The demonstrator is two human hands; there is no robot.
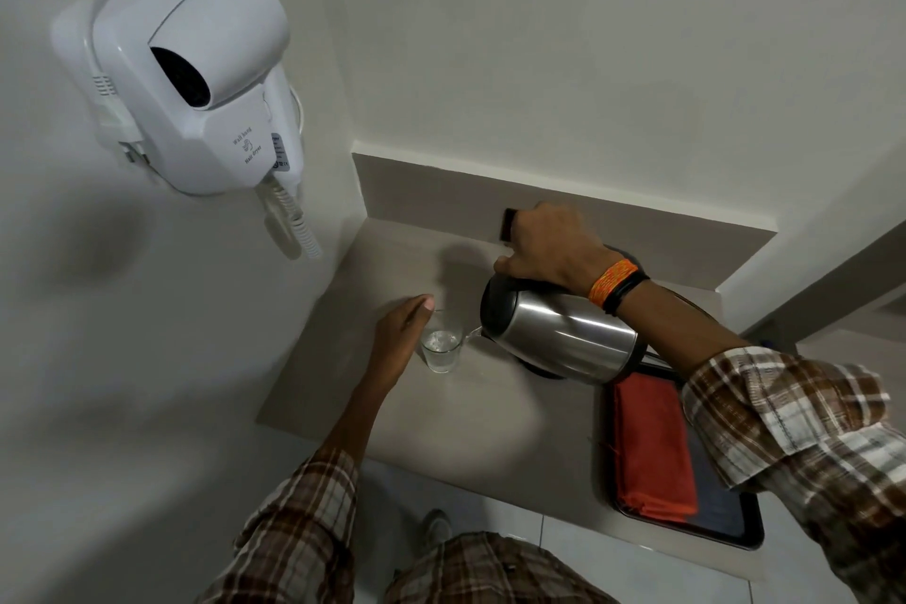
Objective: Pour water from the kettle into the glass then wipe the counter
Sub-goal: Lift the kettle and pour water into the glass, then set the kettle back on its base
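On the beige counter (470, 427), tucked into a corner of white walls, my right hand (549, 250) is clamped around the handle of a steel kettle (559, 334), which is tipped over toward my left. A thin stream of water leaves its spout and falls into a small clear glass (441, 351) standing upright just beside it. My left hand (399, 338) rests against the far side of the glass with fingers loosely curved, steadying it; I cannot tell whether it fully grips the glass.

I judge the pour to be under way: water already sits in the glass (how full is hard to read from above). Wiping is not yet begun. A folded orange cloth (652, 446) lies untouched on a dark tray (735, 525) at the counter's right end, near my plaid sleeve, ready for that step. A white wall-mounted hair dryer (196, 74) hangs at upper left, well apart from the work.
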